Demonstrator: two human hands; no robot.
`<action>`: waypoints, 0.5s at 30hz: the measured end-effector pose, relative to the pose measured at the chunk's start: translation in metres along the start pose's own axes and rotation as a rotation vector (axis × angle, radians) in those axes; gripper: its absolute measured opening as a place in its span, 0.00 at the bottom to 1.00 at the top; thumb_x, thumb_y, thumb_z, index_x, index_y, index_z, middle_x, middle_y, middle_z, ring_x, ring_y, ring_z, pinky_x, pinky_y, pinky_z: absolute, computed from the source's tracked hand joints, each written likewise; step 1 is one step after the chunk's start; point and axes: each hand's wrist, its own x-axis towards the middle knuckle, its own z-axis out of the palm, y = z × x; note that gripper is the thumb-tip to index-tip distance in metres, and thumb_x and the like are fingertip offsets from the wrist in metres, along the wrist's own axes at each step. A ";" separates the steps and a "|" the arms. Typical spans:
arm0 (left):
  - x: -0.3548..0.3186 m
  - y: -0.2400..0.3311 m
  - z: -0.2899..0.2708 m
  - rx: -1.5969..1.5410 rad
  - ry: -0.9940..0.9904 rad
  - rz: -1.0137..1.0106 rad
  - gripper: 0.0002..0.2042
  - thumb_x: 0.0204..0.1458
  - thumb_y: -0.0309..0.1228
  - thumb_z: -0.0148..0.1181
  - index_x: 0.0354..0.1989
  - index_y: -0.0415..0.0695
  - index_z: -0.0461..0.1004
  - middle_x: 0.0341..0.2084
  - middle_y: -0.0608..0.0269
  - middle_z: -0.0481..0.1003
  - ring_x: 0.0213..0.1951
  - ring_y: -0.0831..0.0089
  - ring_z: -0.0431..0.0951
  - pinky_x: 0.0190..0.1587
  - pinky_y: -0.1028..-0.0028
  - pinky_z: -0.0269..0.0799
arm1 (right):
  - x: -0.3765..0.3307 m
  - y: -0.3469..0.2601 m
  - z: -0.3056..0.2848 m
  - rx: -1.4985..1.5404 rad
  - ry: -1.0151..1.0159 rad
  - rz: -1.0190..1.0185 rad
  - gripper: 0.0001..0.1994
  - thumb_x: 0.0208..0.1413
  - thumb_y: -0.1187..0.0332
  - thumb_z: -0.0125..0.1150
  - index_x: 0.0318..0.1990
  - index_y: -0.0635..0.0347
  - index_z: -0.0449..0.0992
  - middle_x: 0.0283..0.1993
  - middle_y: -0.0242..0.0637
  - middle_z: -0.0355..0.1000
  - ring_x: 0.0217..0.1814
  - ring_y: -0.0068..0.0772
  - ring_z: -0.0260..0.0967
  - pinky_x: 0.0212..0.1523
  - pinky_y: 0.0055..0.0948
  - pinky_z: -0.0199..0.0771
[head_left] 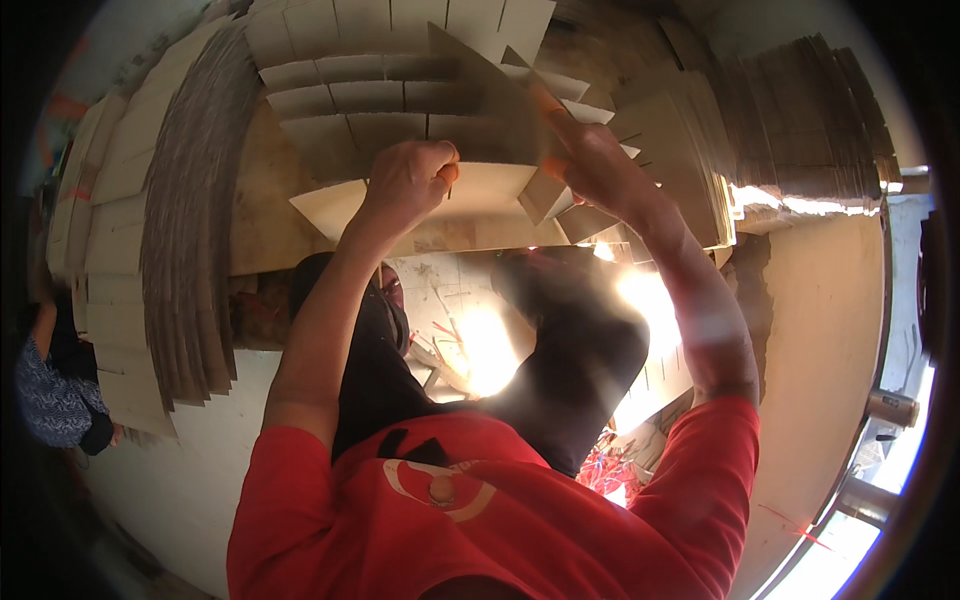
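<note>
My left hand (pixel 408 182) is closed in a pinch at the near edge of a slotted cardboard divider (pixel 495 105), with an orange cover on a finger. Its palm side is turned away, so the exact grip is hidden. My right hand (pixel 598 165) grips the right side of the same divider, which is smeared by motion. Orange covers show on its thumb and forefinger. Behind the hands stand rows of slotted cardboard strips (pixel 365 97), set upright one behind another. A pale cardboard sheet (pixel 480 185) lies beneath and between my hands.
Tall stacks of cardboard sheets (pixel 195 200) rise at the left, with more stacks (pixel 805 120) at the far right. Loose pieces (pixel 680 140) lean beside my right hand. Another person's sleeve (pixel 58 400) shows at the far left. Red strands (pixel 610 470) lie low on the right.
</note>
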 end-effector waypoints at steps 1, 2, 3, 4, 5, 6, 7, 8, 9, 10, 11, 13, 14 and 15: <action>-0.001 0.002 0.002 0.009 0.049 0.044 0.06 0.44 0.26 0.61 0.29 0.39 0.73 0.21 0.51 0.74 0.25 0.57 0.75 0.28 0.64 0.68 | -0.008 0.002 0.003 0.027 0.074 0.029 0.32 0.47 0.72 0.60 0.62 0.64 0.57 0.32 0.46 0.74 0.27 0.35 0.72 0.28 0.33 0.72; -0.003 0.003 0.003 0.023 0.104 0.079 0.06 0.44 0.26 0.61 0.30 0.39 0.73 0.22 0.51 0.74 0.25 0.57 0.75 0.28 0.63 0.68 | -0.014 0.003 0.007 0.061 0.143 0.047 0.32 0.47 0.69 0.63 0.60 0.64 0.59 0.34 0.46 0.75 0.29 0.35 0.73 0.31 0.34 0.73; -0.006 0.003 0.003 0.037 0.158 0.114 0.07 0.44 0.26 0.62 0.31 0.39 0.73 0.23 0.51 0.74 0.26 0.57 0.75 0.29 0.63 0.69 | -0.023 -0.002 0.013 0.131 0.208 0.178 0.31 0.46 0.66 0.65 0.58 0.63 0.63 0.35 0.45 0.75 0.31 0.35 0.73 0.34 0.34 0.73; -0.008 0.002 0.003 0.075 0.114 0.099 0.08 0.43 0.26 0.62 0.31 0.39 0.73 0.23 0.52 0.75 0.26 0.57 0.76 0.29 0.63 0.69 | -0.027 -0.004 0.017 0.201 0.271 0.309 0.30 0.45 0.63 0.68 0.56 0.62 0.67 0.36 0.45 0.75 0.33 0.35 0.74 0.37 0.34 0.73; -0.008 0.003 0.003 0.106 0.070 0.090 0.08 0.43 0.26 0.62 0.32 0.39 0.73 0.23 0.52 0.75 0.27 0.57 0.76 0.30 0.63 0.70 | -0.030 0.003 0.022 0.208 0.205 0.343 0.27 0.44 0.61 0.69 0.51 0.61 0.70 0.37 0.44 0.76 0.34 0.35 0.74 0.38 0.33 0.73; -0.008 0.005 0.004 0.137 0.023 0.084 0.09 0.43 0.26 0.63 0.33 0.39 0.73 0.24 0.53 0.75 0.28 0.57 0.76 0.30 0.63 0.70 | -0.036 0.015 0.033 0.218 0.141 0.380 0.24 0.43 0.60 0.70 0.47 0.60 0.74 0.37 0.43 0.76 0.36 0.35 0.74 0.40 0.33 0.73; -0.008 0.007 0.004 0.157 -0.004 0.064 0.09 0.43 0.27 0.63 0.33 0.39 0.73 0.24 0.53 0.76 0.28 0.57 0.77 0.30 0.64 0.70 | -0.042 0.025 0.042 0.228 0.076 0.416 0.21 0.42 0.58 0.72 0.42 0.59 0.77 0.37 0.42 0.76 0.37 0.35 0.74 0.41 0.32 0.72; -0.007 0.009 0.004 0.175 -0.030 0.049 0.09 0.43 0.27 0.63 0.32 0.39 0.73 0.24 0.53 0.76 0.29 0.57 0.77 0.30 0.64 0.71 | -0.043 0.028 0.047 0.206 0.102 0.378 0.19 0.41 0.60 0.71 0.40 0.60 0.77 0.37 0.42 0.76 0.37 0.37 0.74 0.40 0.32 0.72; -0.005 0.010 0.004 0.193 -0.055 0.033 0.09 0.43 0.27 0.63 0.32 0.39 0.73 0.24 0.53 0.76 0.29 0.57 0.77 0.30 0.64 0.71 | -0.042 0.028 0.053 0.185 0.127 0.340 0.17 0.41 0.62 0.71 0.38 0.60 0.77 0.37 0.42 0.76 0.37 0.38 0.74 0.39 0.33 0.72; -0.004 0.011 0.007 0.183 -0.022 0.040 0.09 0.43 0.27 0.63 0.32 0.39 0.73 0.24 0.53 0.76 0.29 0.57 0.77 0.30 0.64 0.71 | -0.039 0.030 0.058 0.163 0.152 0.302 0.15 0.40 0.65 0.71 0.35 0.61 0.78 0.37 0.42 0.75 0.37 0.39 0.74 0.39 0.33 0.72; -0.004 0.009 0.010 0.180 0.012 0.041 0.08 0.43 0.27 0.63 0.32 0.39 0.73 0.24 0.53 0.76 0.28 0.57 0.77 0.30 0.64 0.71 | -0.036 0.034 0.064 0.148 0.172 0.256 0.12 0.40 0.67 0.70 0.33 0.61 0.78 0.36 0.42 0.75 0.38 0.41 0.74 0.38 0.34 0.71; -0.003 0.007 0.013 0.185 0.054 0.030 0.08 0.43 0.27 0.63 0.32 0.39 0.74 0.23 0.52 0.76 0.28 0.56 0.77 0.30 0.64 0.71 | -0.026 0.047 0.070 0.132 0.238 0.191 0.09 0.40 0.74 0.66 0.32 0.64 0.77 0.33 0.46 0.75 0.36 0.44 0.74 0.36 0.36 0.71; -0.001 0.005 0.013 0.189 0.062 0.017 0.08 0.43 0.27 0.63 0.32 0.39 0.74 0.23 0.51 0.75 0.28 0.56 0.77 0.30 0.64 0.71 | -0.021 0.049 0.070 0.143 0.224 0.215 0.09 0.41 0.75 0.65 0.32 0.64 0.77 0.33 0.47 0.75 0.35 0.44 0.74 0.36 0.36 0.71; 0.000 0.003 0.013 0.194 0.070 0.004 0.08 0.43 0.27 0.63 0.31 0.39 0.74 0.24 0.51 0.75 0.27 0.55 0.77 0.29 0.64 0.71 | -0.016 0.051 0.070 0.153 0.210 0.239 0.08 0.41 0.76 0.63 0.33 0.65 0.77 0.32 0.47 0.75 0.35 0.45 0.74 0.36 0.36 0.72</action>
